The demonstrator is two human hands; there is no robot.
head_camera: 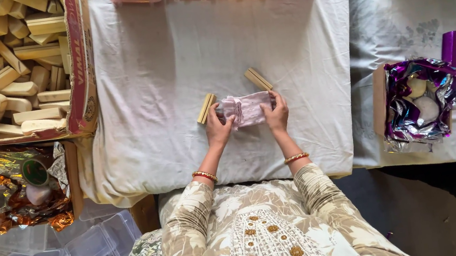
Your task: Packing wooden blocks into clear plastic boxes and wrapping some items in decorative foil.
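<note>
Centrally, two hands, left [218, 128] and right [277, 115], both grasping one pink packet [246, 109] between two wooden blocks [206, 108].

White cloth-covered table [175, 65] (wrinkled, evenly lit) above a dark floor [420, 209]

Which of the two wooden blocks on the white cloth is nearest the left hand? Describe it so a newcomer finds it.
Start at the white cloth-covered table. At its middle, both hands hold a pale pink wrapped bundle. The short tan wooden block lies just beside the left hand, left of the bundle; the other tan wooden block lies above the bundle, clear of both hands.
</note>
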